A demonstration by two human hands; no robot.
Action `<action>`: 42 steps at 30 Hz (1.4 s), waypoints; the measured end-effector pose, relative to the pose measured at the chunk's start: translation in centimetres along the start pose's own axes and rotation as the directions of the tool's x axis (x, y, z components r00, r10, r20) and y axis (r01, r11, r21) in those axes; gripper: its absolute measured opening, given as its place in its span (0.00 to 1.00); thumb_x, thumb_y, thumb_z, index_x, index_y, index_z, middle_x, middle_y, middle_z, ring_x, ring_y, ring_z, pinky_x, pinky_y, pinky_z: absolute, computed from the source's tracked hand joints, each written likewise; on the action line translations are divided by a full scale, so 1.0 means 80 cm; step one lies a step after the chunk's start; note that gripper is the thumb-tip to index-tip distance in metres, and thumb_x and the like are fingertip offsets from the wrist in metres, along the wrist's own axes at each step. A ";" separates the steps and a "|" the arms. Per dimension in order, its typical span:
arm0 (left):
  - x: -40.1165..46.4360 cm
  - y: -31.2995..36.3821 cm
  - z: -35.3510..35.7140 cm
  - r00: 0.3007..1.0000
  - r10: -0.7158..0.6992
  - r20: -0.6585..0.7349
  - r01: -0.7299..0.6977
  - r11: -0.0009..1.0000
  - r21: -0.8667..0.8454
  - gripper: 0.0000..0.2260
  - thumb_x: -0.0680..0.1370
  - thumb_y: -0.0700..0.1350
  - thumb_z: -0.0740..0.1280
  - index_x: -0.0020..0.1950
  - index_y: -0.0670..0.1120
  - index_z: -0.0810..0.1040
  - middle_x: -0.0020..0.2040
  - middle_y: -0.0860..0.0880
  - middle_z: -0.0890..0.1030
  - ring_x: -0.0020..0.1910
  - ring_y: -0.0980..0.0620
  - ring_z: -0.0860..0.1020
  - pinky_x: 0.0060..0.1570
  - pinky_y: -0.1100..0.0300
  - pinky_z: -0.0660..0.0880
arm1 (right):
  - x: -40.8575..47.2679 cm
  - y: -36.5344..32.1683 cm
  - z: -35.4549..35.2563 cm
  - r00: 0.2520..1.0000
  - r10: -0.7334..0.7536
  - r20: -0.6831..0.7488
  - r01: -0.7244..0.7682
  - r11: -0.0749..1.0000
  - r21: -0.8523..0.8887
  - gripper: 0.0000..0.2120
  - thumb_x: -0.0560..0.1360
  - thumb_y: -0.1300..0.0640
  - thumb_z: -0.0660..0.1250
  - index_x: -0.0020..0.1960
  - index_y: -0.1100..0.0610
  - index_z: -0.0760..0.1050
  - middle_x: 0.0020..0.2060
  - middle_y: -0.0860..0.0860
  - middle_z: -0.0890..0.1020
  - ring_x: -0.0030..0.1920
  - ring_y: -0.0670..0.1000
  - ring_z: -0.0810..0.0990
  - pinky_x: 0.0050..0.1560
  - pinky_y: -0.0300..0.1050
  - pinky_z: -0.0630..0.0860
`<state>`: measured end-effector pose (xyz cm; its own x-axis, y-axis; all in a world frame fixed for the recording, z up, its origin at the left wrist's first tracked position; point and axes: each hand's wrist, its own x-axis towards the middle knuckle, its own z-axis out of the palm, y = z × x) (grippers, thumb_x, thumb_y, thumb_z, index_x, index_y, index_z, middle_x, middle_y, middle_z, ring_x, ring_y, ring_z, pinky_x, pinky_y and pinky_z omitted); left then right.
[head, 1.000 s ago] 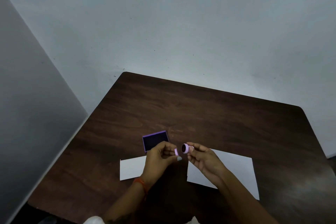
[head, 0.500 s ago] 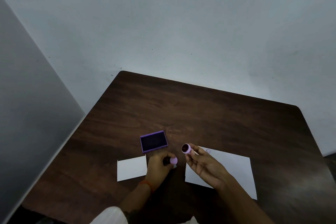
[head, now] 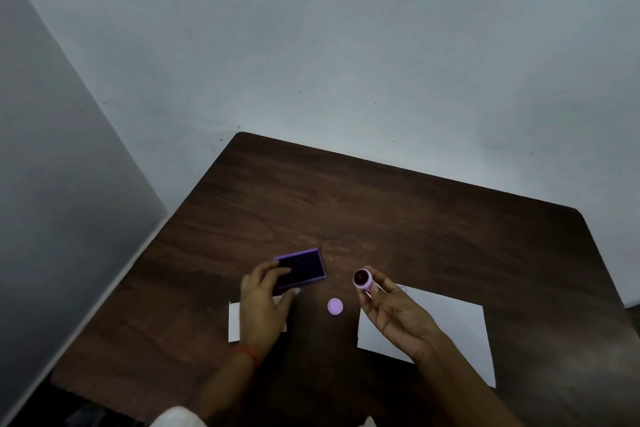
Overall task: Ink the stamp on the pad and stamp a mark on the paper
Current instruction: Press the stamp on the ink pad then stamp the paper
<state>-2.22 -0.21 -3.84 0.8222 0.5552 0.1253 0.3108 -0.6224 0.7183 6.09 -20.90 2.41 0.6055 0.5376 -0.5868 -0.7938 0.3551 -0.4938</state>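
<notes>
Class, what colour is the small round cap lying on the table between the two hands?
Light purple cap; head view.

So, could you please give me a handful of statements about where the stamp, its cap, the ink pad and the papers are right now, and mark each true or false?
1. The right hand holds the stamp up off the table. True.
2. The round cap is fitted on the stamp. False: it lies on the table between the hands.
3. The left hand has its fingers on the ink pad. True.
4. The ink pad sits on the large paper. False: it sits on the bare wood, beyond the papers.
5. The small paper lies partly under the left hand. True.
</notes>
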 end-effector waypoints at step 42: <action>0.041 -0.037 0.001 0.945 -0.076 0.318 0.032 0.989 0.142 0.32 0.70 0.57 0.71 0.71 0.53 0.65 0.65 0.49 0.70 0.61 0.50 0.70 0.60 0.56 0.67 | 0.126 0.073 0.092 0.882 -0.101 0.461 0.281 -0.673 -0.684 0.14 0.79 0.61 0.56 0.64 0.61 0.70 0.61 0.59 0.74 0.62 0.56 0.71 0.61 0.48 0.71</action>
<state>-0.39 3.41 -5.66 0.9048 0.3971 -0.1539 0.4018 -0.6760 0.6177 7.10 -7.76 -1.66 0.5875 0.7907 -0.1720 0.7435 -0.6113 -0.2712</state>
